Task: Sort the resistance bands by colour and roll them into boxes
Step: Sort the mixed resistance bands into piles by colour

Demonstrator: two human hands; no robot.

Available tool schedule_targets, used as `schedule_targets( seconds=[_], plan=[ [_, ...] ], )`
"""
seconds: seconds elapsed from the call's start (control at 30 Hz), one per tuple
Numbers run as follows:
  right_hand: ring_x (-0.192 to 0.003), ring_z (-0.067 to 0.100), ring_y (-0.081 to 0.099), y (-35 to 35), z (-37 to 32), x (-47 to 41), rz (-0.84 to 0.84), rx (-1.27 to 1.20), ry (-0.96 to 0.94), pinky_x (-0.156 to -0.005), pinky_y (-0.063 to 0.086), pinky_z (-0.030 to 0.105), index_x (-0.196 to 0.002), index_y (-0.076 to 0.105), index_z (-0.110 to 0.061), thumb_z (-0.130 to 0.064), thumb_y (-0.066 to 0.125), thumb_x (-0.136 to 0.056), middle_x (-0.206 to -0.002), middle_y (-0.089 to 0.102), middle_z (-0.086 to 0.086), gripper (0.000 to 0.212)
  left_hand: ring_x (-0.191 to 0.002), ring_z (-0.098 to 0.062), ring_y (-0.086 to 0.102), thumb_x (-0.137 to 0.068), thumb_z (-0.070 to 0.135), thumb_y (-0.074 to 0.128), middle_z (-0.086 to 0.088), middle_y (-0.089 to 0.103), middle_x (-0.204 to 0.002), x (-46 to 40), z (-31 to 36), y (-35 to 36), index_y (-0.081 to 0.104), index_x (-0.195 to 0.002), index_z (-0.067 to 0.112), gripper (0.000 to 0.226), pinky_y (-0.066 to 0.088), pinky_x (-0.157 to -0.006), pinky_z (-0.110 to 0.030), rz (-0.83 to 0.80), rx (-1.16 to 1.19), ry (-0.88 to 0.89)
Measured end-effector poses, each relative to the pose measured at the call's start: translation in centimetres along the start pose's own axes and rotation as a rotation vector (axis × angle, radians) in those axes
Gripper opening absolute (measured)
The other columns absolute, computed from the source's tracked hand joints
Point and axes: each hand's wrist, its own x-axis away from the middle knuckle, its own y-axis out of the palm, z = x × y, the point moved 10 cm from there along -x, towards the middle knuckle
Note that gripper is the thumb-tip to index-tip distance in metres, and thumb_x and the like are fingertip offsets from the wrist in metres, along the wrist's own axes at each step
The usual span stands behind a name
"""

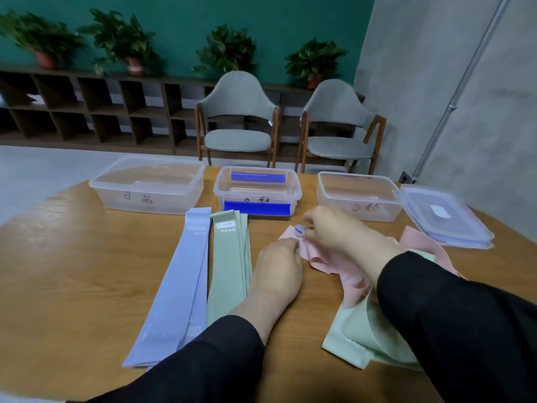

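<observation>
Three clear plastic boxes stand in a row at the far side of the wooden table (72,271): the left box (148,184), the middle box (257,190) with blue clips on its near and far walls, and the right box (359,196). Each carries handwritten marks on its near wall that I cannot read. A stack of lids (444,219) lies just right of the right box, touching its corner.

Flat on the table, left of centre, I see the purple bands (180,283) laid out lengthwise, and the green bands (229,263) just beside them on the right, stacked with a small label near the far end. Both piles point toward the boxes, their far ends close to the middle box.

At centre-right lies a crumpled heap: the pink bands (328,257) on the far side and the loose green bands (357,335) on the near side, partly under my right sleeve.

My left hand (276,269) pinches the left edge of a pink band between its curled fingertips. My right hand (334,228) pinches a small purple band end (300,229) that shows above the pink heap, fingers curled around it. The two hands are close together, just short of the middle and right boxes. Both sleeves are black.

Beyond the table stand two grey chairs (238,117), a dark shelf (87,109) and potted plants (122,39) against a green wall.
</observation>
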Motion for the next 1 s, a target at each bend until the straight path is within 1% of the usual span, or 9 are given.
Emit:
schedule_targets(
  seconds=[0.1,0.23,0.4,0.57,0.67,0.77,0.83,0.9,1.0],
  plan=[
    [-0.078,0.027,0.061,1.5,-0.1,-0.3,0.007,0.046,-0.002,-0.059,0.042,0.031,-0.084,0.064,-0.021,-0.04,0.063,-0.085,-0.08,0.065,0.0,0.019,-0.095,-0.029,0.06,-0.095,0.019,0.042,-0.009,0.069,-0.103,0.0,0.1,0.0,0.069,-0.104,0.016,0.029,0.049,-0.085,-0.039,-0.004,-0.001,0.009],
    [-0.079,0.028,0.059,0.8,0.6,-0.6,0.095,-0.002,0.049,-0.054,0.033,0.03,-0.085,0.064,-0.02,-0.029,0.054,-0.095,-0.084,0.065,0.004,0.017,-0.094,-0.029,0.06,-0.094,0.015,0.044,-0.01,0.069,-0.102,-0.2,0.3,0.0,0.068,-0.103,0.012,0.026,0.047,-0.084,-0.038,0.024,-0.045,0.02],
    [-0.083,0.033,0.058,-3.5,3.1,1.1,0.315,-0.257,0.101,-0.069,0.049,0.04,-0.092,0.058,-0.017,-0.017,0.044,-0.1,-0.088,0.064,0.009,0.016,-0.097,-0.03,0.06,-0.095,0.018,0.045,-0.008,0.07,-0.103,-0.3,-0.1,0.1,0.068,-0.103,0.013,0.024,0.048,-0.085,-0.038,0.032,-0.032,0.011],
    [-0.088,0.024,0.059,-9.5,5.4,5.4,0.538,-0.429,0.055,-0.075,0.048,0.038,-0.104,0.061,-0.025,-0.022,0.046,-0.102,-0.096,0.067,-0.001,0.015,-0.116,-0.019,0.059,-0.101,0.03,0.052,0.001,0.067,-0.125,-0.5,-0.1,-0.3,0.064,-0.127,0.023,0.03,0.043,-0.096,-0.027,-0.039,0.125,-0.033],
    [-0.088,0.018,0.059,-11.8,5.1,7.9,0.526,-0.461,-0.044,-0.074,0.045,0.034,-0.098,0.063,-0.029,-0.022,0.049,-0.1,-0.093,0.068,-0.008,0.016,-0.119,-0.004,0.056,-0.101,0.042,0.054,0.015,0.062,-0.13,-0.8,2.5,-2.9,0.053,-0.138,0.033,0.038,0.04,-0.094,-0.019,0.013,0.366,0.0],
    [-0.091,0.014,0.06,-13.5,4.2,10.3,0.539,-0.534,-0.13,-0.076,0.045,0.034,-0.099,0.066,-0.029,-0.021,0.051,-0.1,-0.094,0.068,-0.012,0.017,-0.109,0.019,0.052,-0.096,0.053,0.056,0.039,0.059,-0.112,-0.5,7.9,-5.3,0.044,-0.143,0.043,0.049,0.041,-0.08,0.0,0.01,0.545,0.132],
    [-0.094,0.013,0.06,-14.4,3.5,11.4,0.543,-0.525,-0.168,-0.081,0.047,0.036,-0.1,0.066,-0.031,-0.021,0.051,-0.1,-0.096,0.068,-0.013,0.018,-0.1,0.019,0.054,-0.098,0.048,0.056,0.032,0.063,-0.103,-0.3,11.2,-6.8,0.054,-0.133,0.038,0.037,0.041,-0.073,0.001,0.024,0.528,0.216],
    [-0.093,0.013,0.06,-15.4,2.8,12.5,0.57,-0.521,-0.189,-0.081,0.049,0.039,-0.099,0.064,-0.033,-0.022,0.05,-0.1,-0.094,0.067,-0.013,0.018,-0.086,0.009,0.058,-0.101,0.036,0.055,0.016,0.066,-0.09,-0.2,13.7,-8.6,0.066,-0.11,0.031,0.015,0.042,-0.065,-0.006,0.082,0.476,0.276],
    [-0.089,0.005,0.061,-16.9,2.6,14.3,0.66,-0.674,-0.207,-0.076,0.049,0.032,-0.095,0.062,-0.038,-0.023,0.052,-0.097,-0.091,0.068,-0.019,0.018,-0.067,0.006,0.055,-0.102,0.027,0.055,0.018,0.063,-0.071,-0.1,16.3,-11.5,0.068,-0.09,0.033,0.018,0.039,-0.055,-0.007,0.145,0.509,0.309]
  ],
)
